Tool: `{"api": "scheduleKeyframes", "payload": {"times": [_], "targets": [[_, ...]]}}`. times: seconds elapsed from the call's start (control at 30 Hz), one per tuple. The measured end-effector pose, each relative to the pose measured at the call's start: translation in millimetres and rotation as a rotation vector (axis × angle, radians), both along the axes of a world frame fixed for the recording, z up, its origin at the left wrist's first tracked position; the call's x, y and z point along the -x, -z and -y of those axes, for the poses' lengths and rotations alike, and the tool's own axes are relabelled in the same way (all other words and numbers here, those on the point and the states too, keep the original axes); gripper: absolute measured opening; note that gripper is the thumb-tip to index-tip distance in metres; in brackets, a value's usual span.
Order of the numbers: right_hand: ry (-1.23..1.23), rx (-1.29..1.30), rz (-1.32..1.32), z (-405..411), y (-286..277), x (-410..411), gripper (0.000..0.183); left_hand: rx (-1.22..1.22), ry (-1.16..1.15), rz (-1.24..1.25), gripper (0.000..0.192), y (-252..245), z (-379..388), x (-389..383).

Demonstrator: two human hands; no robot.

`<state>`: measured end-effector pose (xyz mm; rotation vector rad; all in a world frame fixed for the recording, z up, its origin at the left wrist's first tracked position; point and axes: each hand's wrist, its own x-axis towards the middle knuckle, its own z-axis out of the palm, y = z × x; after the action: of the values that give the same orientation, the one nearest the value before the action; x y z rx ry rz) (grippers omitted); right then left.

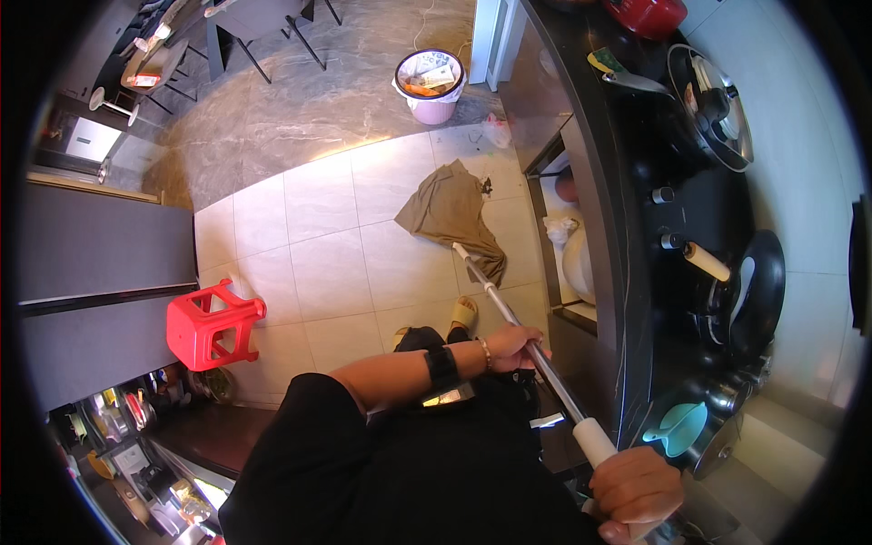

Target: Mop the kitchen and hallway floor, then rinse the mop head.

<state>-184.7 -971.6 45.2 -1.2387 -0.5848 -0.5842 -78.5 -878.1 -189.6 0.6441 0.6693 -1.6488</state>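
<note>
Both my hands grip one long mop pole (504, 306), metal with white fittings. My left hand (516, 346) is closed around the metal tube partway down. Nearer my body, my right hand (637, 487) wraps the white grip (594, 441) at the top end. The pole slants away to a brown cloth (446, 201) spread on the tiled floor (323, 252); what lies under the cloth is hidden. Small dark debris (486, 187) touches or lies close beside the cloth's right edge. My sandalled foot (464, 315) stands just behind the cloth.
A red plastic stool (211, 327) lies on its side at left. Ahead stands a lined trash bin (432, 109), with a crumpled plastic bag (497, 131) nearby. Along my right runs a dark counter (610, 204) holding pans and a turquoise scoop (683, 429); an open cabinet (565, 272) sits beneath.
</note>
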Motion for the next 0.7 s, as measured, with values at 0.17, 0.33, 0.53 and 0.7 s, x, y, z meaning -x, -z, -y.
{"api": "scheduleKeyframes", "payload": {"times": [0.17, 0.33, 0.53, 0.7], "targets": [[-0.134, 0.235, -0.168, 15, -7, -34, 0.017, 0.023, -0.255, 0.164, 0.010, 27, 9, -5], [-0.241, 0.355, -0.250, 17, -5, -64, 0.013, 0.076, -0.328, 0.099, 0.012, 34, 24, -34], [-0.126, 0.634, -0.424, 22, 5, -72, 0.022, 0.105, -0.411, 0.123, 0.014, 59, 50, -69], [-0.150, 0.746, -0.373, 24, 40, -101, 0.021, 0.206, -0.440, 0.190, 0.014, 93, 57, -117]]}}
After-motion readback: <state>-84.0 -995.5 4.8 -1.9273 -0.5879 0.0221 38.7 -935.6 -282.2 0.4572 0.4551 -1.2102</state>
